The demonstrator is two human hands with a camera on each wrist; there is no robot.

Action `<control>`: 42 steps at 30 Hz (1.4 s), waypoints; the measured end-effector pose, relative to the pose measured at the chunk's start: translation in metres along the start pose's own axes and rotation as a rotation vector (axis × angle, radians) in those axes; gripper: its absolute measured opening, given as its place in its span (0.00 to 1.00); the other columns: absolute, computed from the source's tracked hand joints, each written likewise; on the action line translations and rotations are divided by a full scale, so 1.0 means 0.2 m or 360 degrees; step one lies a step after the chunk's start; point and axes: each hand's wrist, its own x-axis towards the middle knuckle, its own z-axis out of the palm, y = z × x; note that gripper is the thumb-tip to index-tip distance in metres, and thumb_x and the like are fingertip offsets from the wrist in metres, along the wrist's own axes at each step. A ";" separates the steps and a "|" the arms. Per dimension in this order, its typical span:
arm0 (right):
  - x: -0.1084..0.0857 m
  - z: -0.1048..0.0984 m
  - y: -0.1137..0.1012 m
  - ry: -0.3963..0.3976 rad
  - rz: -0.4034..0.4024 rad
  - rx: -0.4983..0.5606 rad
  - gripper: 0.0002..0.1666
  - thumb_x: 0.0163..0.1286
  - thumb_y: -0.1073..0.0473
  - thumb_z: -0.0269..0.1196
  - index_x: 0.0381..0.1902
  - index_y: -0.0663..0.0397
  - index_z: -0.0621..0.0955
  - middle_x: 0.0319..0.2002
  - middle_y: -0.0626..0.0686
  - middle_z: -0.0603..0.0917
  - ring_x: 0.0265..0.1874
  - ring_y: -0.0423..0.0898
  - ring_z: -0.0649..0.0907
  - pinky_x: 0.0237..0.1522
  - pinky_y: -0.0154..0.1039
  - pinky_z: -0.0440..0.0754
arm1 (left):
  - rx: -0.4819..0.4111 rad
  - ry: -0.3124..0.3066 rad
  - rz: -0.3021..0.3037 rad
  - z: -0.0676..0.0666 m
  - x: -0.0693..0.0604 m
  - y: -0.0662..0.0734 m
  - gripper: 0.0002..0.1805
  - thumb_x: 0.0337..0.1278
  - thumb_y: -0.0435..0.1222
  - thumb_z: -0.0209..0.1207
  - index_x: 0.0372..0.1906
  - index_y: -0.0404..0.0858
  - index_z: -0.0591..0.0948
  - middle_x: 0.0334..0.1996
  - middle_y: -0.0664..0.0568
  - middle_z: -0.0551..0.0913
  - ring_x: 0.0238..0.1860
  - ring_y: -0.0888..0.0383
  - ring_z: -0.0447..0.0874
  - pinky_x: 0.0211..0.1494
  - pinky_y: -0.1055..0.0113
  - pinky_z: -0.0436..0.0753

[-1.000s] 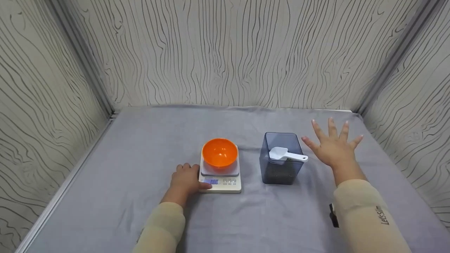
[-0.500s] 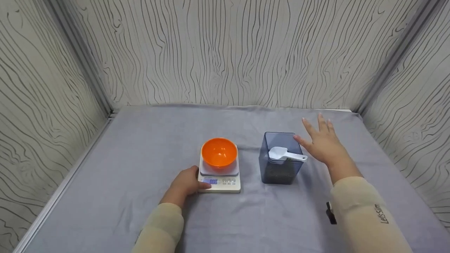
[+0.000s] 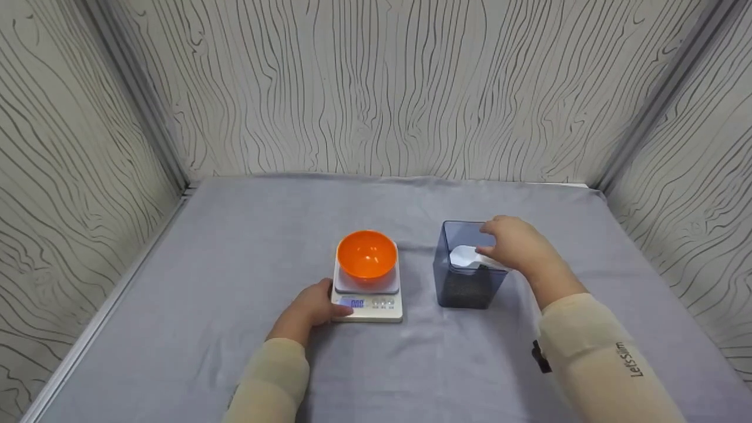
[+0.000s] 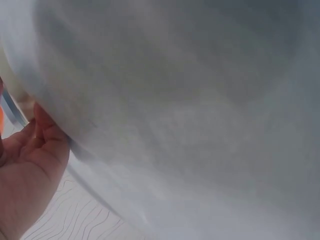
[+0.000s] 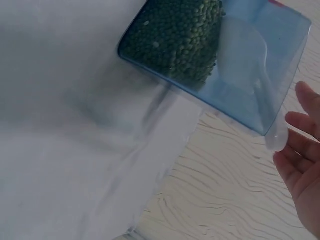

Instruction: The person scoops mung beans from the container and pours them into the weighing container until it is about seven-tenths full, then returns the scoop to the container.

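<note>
Scoop (image 3: 463,257) is rested in the translucent container (image 3: 461,234), its long handle (image 5: 278,138) being directed rightward out of it toward the nearer right hand (image 3: 520,247), whose fingers are parted, while the kitchen scale (image 3: 376,315) is gripped at its left edge by the left hand (image 3: 311,304).

Squiggly wood-grain walls (image 3: 376,88) sit beyond and either side of the grip, plus grey corner posts (image 3: 664,91); wrinkly grey cloth (image 3: 176,329) lies underneath.

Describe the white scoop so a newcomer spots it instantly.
On the grey cloth, find the translucent blue container by the person's right hand. The white scoop sits at its mouth, handle jutting over the rim; unlike the orange bowl or scale, it has a handle.
</note>
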 end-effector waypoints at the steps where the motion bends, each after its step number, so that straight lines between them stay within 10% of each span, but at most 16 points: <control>1: 0.00 0.00 -0.01 -0.0019 -0.0012 -0.0003 0.22 0.57 0.55 0.65 0.44 0.69 0.79 0.42 0.65 0.81 0.46 0.62 0.77 0.50 0.54 0.72 | -0.0006 -0.0002 0.0001 0.00 0.00 0.00 0.40 0.39 0.46 0.70 0.61 0.41 0.68 0.52 0.48 0.75 0.48 0.49 0.70 0.61 0.49 0.66; 9: 0.02 0.00 -0.06 -0.0198 0.0032 0.0005 0.10 0.47 0.62 0.69 0.25 0.63 0.81 0.23 0.53 0.80 0.25 0.51 0.76 0.34 0.49 0.76 | -0.0089 -0.0078 0.0062 -0.02 -0.01 -0.01 0.42 0.41 0.42 0.69 0.64 0.39 0.64 0.56 0.47 0.73 0.50 0.49 0.69 0.62 0.49 0.65; 42: 0.04 -0.02 -0.15 -0.0085 0.0041 -0.0380 0.07 0.46 0.76 0.58 0.21 0.62 0.79 0.23 0.58 0.78 0.24 0.56 0.78 0.31 0.52 0.78 | -0.0204 -0.0079 -0.0017 -0.01 0.00 -0.04 0.47 0.39 0.42 0.70 0.68 0.43 0.61 0.64 0.46 0.65 0.56 0.48 0.65 0.65 0.46 0.58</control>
